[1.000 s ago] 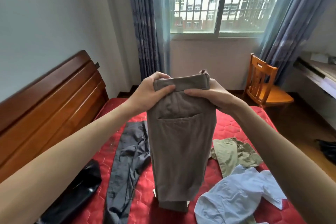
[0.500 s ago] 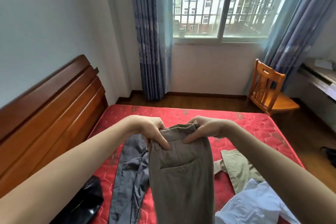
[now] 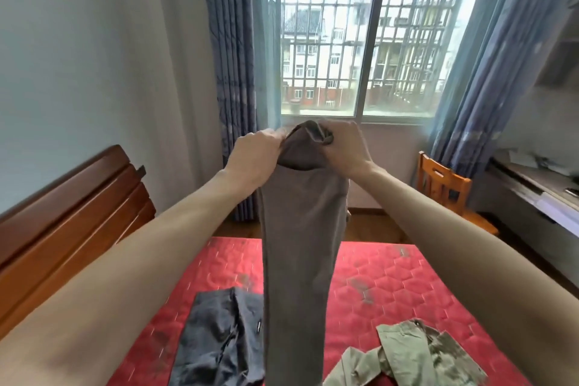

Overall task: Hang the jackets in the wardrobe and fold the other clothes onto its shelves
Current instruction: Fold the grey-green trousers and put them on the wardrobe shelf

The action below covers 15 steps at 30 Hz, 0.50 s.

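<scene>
While the bed with its red quilted cover fills the near part of the room, one pair of brown trousers hangs upright above it, held high at the waistband with the legs dropping straight toward the cover. To the left of the hanging legs lies one dark grey garment, flat on the cover; to the right, near the edge, lies one crumpled olive green garment. One orange wooden chair stands far right by the curtain. The left hand has its fingers curled round the left side of the waistband, and the right hand pinches the bunched right side; the two hands sit close together. The wardrobe is not in view. The likely trouble is a crooked fold: the waistband is gathered rather than stretched flat, so the legs may not line up. A loose pinch could also let the trousers slip onto the garments below
</scene>
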{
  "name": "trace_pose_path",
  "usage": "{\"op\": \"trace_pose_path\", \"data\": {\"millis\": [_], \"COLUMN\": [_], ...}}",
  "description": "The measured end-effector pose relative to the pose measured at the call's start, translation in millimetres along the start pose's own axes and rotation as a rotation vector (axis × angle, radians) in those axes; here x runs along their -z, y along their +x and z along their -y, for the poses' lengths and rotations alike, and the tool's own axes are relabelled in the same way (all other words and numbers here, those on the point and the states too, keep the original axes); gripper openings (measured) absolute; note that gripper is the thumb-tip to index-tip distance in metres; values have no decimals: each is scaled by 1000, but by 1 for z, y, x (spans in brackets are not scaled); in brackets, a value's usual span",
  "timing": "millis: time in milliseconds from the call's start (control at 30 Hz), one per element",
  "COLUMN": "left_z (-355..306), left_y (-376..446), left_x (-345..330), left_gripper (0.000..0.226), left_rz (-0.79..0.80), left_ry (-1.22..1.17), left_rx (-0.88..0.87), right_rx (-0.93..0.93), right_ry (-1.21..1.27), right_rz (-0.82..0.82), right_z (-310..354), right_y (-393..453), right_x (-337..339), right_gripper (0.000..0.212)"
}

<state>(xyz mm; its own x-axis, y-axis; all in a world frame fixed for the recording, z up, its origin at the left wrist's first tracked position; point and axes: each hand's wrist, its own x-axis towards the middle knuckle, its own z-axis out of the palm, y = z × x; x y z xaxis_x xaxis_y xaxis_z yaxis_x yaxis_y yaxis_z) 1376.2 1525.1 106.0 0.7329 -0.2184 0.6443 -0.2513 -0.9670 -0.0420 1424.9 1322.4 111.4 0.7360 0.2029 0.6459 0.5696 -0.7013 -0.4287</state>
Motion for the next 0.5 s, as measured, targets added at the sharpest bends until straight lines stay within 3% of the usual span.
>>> {"op": "trace_pose_path", "data": {"millis": [167, 400, 500], "left_z": [-4, -31, -48], "left_y": [-37, -177, -261], "left_x": [-9, -80, -131], "left_gripper": [22, 27, 25], "left_rz": [-120, 158, 308], "left_ry": [22, 53, -19], "left_rx": [-163, -241, -189], "right_rx": [163, 18, -51], "right_ry": [-30, 70, 45], "right_rz": [-66, 258, 367], "right_z": [-7, -52, -73], "right_y": [-47, -199, -287], "right_x": [9, -51, -95], "right_gripper": [30, 31, 37]}}
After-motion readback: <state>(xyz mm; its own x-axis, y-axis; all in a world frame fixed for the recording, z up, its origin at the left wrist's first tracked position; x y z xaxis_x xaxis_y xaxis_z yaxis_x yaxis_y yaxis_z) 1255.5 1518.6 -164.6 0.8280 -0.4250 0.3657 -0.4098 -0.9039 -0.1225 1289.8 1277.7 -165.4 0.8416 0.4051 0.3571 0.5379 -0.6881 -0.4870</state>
